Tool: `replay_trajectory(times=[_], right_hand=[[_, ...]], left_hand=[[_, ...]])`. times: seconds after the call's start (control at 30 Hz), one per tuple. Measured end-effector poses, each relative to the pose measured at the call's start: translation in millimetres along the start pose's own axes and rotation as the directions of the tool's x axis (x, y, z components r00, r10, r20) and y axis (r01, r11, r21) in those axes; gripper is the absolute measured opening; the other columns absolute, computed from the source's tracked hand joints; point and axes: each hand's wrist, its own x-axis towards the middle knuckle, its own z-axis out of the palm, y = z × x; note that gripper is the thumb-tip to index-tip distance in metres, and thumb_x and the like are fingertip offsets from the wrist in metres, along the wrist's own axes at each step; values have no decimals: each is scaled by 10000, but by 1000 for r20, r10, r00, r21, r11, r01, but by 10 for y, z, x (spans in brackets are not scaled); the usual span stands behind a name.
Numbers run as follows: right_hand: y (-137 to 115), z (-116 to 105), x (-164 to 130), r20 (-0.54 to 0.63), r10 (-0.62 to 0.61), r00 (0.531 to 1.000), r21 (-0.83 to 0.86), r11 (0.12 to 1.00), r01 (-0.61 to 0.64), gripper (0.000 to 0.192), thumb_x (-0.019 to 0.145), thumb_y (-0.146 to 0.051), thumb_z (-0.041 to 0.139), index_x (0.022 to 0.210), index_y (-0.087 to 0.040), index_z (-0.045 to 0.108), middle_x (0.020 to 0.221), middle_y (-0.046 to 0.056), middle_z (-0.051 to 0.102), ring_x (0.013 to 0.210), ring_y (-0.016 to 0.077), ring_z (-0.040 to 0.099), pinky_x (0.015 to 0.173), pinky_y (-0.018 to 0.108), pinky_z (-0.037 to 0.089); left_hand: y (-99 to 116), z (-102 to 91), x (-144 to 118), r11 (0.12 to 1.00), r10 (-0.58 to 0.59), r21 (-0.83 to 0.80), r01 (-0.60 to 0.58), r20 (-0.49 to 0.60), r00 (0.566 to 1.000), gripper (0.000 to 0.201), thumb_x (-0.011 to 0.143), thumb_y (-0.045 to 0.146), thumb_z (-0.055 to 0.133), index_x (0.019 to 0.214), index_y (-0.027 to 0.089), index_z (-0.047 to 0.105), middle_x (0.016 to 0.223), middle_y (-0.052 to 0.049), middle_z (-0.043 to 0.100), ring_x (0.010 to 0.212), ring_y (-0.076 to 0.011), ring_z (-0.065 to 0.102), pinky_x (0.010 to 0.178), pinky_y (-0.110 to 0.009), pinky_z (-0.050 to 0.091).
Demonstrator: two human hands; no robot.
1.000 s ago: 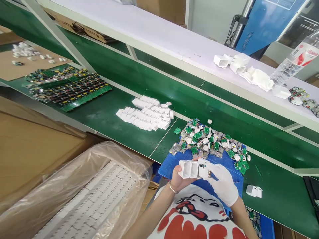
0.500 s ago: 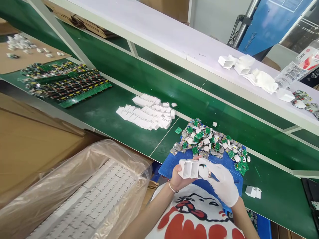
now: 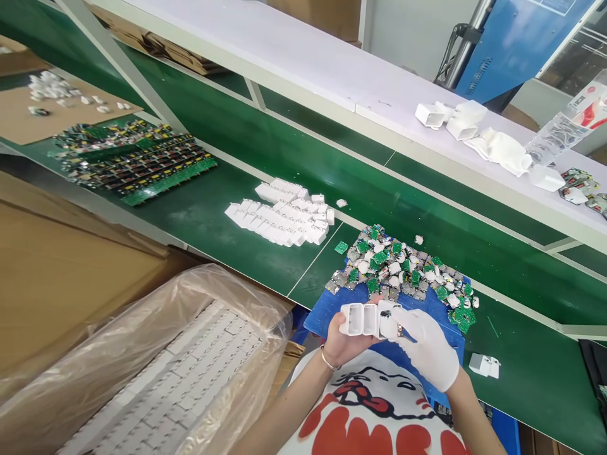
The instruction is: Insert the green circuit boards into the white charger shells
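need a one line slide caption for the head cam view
Bare left hand holds a row of white shells while the gloved right hand fits a part, beside a heap of small circuit boards.

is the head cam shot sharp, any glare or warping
Head view: even bright light, soft shadows; the white shelf is nearly washed out; straight rails bow from the wide lens; the white shells in the hands are sharp; the plastic bag shows a dull sheen.

Held: three white plastic housing shells (image 3: 367,320). Green bench: one stray white shell (image 3: 484,364). Upper shelf: perhaps three white shells (image 3: 450,119).
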Motion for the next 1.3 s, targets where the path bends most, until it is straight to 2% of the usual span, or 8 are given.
replay_trajectory(times=[0.13, 0.3, 0.57, 0.7, 0.93, 1.07, 1.13, 1.3], right_hand=[[50, -87, 61, 62, 107, 992, 160, 980, -115, 377, 886, -210, 498, 1258, -248, 543, 1130, 52, 658, 906, 195, 627, 816, 343, 511], [116, -123, 84, 129, 330, 935, 297, 887, -354, 363, 846, -256, 575, 1205, -294, 602, 1135, 8, 658, 950, 204, 628, 832, 331, 518], [56, -4, 138, 88, 249, 964, 260, 929, -264, 365, 839, -235, 537, 1191, -286, 615, 1078, 34, 676, 963, 219, 624, 865, 383, 523], [-20, -45, 134, 83, 405, 910, 442, 804, -398, 390, 776, -344, 650, 1161, -278, 634, 1152, 41, 644, 1087, 232, 576, 930, 403, 497], [56, -44, 272, 111, 474, 873, 607, 663, -438, 491, 783, -575, 586, 1135, -235, 634, 1101, 80, 661, 1059, 236, 597, 874, 400, 520], [44, 100, 218, 317, 451, 834, 814, 322, -484, 558, 706, -556, 691, 1142, -218, 606, 1121, 93, 647, 1069, 245, 585, 943, 435, 467], [46, 182, 146, 364, 461, 809, 842, 209, -498, 566, 671, -492, 751, 1139, -214, 592, 1143, 94, 634, 1068, 249, 581, 962, 436, 446], [36, 315, 32, 267, 566, 780, 854, 236, -464, 456, 665, -430, 765, 1035, -216, 605, 1047, 65, 655, 937, 226, 621, 844, 371, 505]], left_hand=[[3, 33, -26, 1000, -13, -12, 14, 31, 999, 586, 688, 450, 494, 1214, 194, 528, 1237, -79, 572, 1176, -302, 477, 1021, -487, 280], [15, 83, -30, 1000, -11, -7, 11, 20, 1000, 649, 683, 454, 533, 1269, 179, 484, 1317, -101, 521, 1235, -318, 431, 1055, -491, 233], [5, 24, -41, 999, 31, -7, -31, -3, 1000, 657, 673, 407, 545, 1286, 181, 487, 1344, -101, 517, 1233, -316, 442, 1035, -470, 253], [-1, 31, -60, 999, 40, -28, -40, -10, 999, 680, 656, 420, 532, 1288, 172, 485, 1290, -99, 554, 1199, -310, 463, 983, -437, 306], [-9, 131, -57, 1000, 3, -5, -3, 16, 1000, 698, 630, 430, 508, 1273, 157, 486, 1258, -125, 552, 1191, -338, 452, 1017, -493, 264], [-40, 139, -37, 1000, 19, 1, -19, 53, 998, 698, 609, 416, 507, 1255, 151, 508, 1203, -125, 587, 1186, -354, 451, 1013, -516, 270], [-66, 145, -25, 1000, 24, -12, -23, 74, 997, 700, 605, 405, 505, 1257, 150, 511, 1203, -127, 593, 1185, -360, 452, 1001, -524, 282], [-159, 212, 32, 998, -26, -55, 28, 38, 999, 610, 653, 389, 467, 1221, 188, 561, 1194, -106, 617, 1185, -347, 478, 972, -491, 336]])
